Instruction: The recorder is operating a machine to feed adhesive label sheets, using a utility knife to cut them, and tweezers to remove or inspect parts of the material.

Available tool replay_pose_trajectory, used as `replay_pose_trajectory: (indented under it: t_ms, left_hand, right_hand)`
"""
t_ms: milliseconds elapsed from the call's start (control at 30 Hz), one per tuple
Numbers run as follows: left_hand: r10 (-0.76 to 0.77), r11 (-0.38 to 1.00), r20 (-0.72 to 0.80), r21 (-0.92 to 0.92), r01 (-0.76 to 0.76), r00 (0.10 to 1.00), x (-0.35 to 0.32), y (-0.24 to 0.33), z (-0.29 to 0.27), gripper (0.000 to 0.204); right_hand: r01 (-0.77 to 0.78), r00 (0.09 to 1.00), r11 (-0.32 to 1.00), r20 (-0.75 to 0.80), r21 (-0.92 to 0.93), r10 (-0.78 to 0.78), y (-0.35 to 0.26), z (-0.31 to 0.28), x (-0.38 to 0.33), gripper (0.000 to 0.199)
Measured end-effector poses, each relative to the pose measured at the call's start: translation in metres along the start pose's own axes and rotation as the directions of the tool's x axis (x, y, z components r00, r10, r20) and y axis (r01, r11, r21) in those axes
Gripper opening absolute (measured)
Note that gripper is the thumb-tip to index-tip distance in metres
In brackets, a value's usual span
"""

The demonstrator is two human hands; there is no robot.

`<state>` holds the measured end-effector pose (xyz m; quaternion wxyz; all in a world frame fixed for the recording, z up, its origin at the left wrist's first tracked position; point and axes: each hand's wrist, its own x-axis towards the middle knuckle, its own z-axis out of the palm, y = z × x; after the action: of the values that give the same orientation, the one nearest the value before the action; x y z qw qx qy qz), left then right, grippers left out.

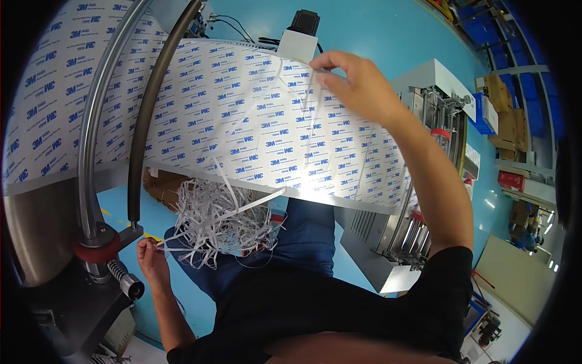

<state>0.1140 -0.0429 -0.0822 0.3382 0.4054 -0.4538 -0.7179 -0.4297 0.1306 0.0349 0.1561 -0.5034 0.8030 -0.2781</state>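
A wide white sheet (242, 121) with repeated blue print stretches across in front of me, with faint creases and pale lines near its middle. My right hand (357, 82) is at its far edge, thumb and forefinger bent close together; whatever lies between them is too fine to make out. Low on the left, my left hand (151, 259) is closed in a pinch on the end of a thin white strip (173, 249). That strip runs into a tangled heap of narrow white strips (227, 221) above my lap, beneath the sheet's near edge. Several strips stick up across that edge.
On the left stand a curved metal bar (91, 121), a dark roller (148, 115) and a red collar (97, 246). A machine with rollers (418, 224) stands at the right. Beyond the sheet is a motor (303, 24). Shelves with blue bins (530, 91) line the far right.
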Motion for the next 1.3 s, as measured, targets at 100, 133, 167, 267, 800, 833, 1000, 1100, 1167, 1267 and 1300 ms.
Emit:
replay_pose_trajectory:
  t_ms: [100,133,167,267,800,833,1000,1100,1167,1267,1300]
  left_hand:
    - [-0.006,1.000,0.023,-0.005,0.006,1.000,0.004,0.001,0.007,0.007]
    - [-0.001,1.000,0.006,0.001,0.001,1.000,0.003,0.002,0.008,0.007]
    - [0.006,1.000,-0.014,0.006,-0.006,1.000,0.002,0.002,0.008,0.007]
    - [0.012,1.000,0.002,0.003,-0.012,1.000,0.000,0.001,0.007,0.007]
    - [0.021,1.000,0.038,-0.005,-0.021,0.999,-0.001,0.008,0.013,0.008]
    - [0.024,1.000,0.032,-0.003,-0.024,0.999,-0.001,0.008,0.015,0.008]
    - [0.047,0.998,0.006,0.033,-0.047,0.999,-0.004,0.009,0.009,0.009]
    - [0.040,0.997,-0.020,0.073,-0.038,0.999,-0.005,0.007,-0.004,0.009]
    - [0.041,0.997,-0.092,0.066,-0.035,0.995,-0.004,0.001,-0.002,0.005]
    - [0.006,0.994,-0.189,0.105,0.014,0.982,-0.005,0.001,0.005,0.005]
    - [0.010,0.995,-0.187,0.101,0.009,0.982,-0.006,0.000,0.005,0.005]
  right_hand:
    - [-0.114,0.993,0.978,0.004,0.174,0.115,0.013,-0.003,0.024,0.014]
    - [-0.128,0.991,0.980,0.059,0.152,0.121,0.016,-0.004,0.031,0.013]
    - [-0.138,0.986,0.982,0.115,0.129,0.124,0.016,-0.003,0.036,0.012]
    - [-0.167,0.978,0.986,0.127,0.012,0.165,0.010,-0.003,0.043,0.008]
    - [-0.093,0.994,0.979,-0.066,-0.179,0.082,-0.009,-0.018,0.064,0.017]
    - [-0.088,0.996,0.993,-0.034,-0.079,0.086,-0.020,-0.026,0.068,0.008]
    - [0.098,0.994,0.992,0.029,0.083,-0.101,-0.039,-0.006,0.040,0.014]
    - [0.143,0.990,0.975,0.018,-0.171,-0.142,-0.042,0.023,0.006,0.019]
    - [0.065,0.998,0.995,0.006,-0.078,-0.065,-0.035,0.027,-0.009,0.026]
    - [-0.101,0.994,0.994,-0.045,-0.040,0.099,-0.033,0.021,-0.018,0.035]
    - [-0.172,0.979,0.985,-0.103,0.026,0.173,-0.032,0.021,-0.020,0.039]
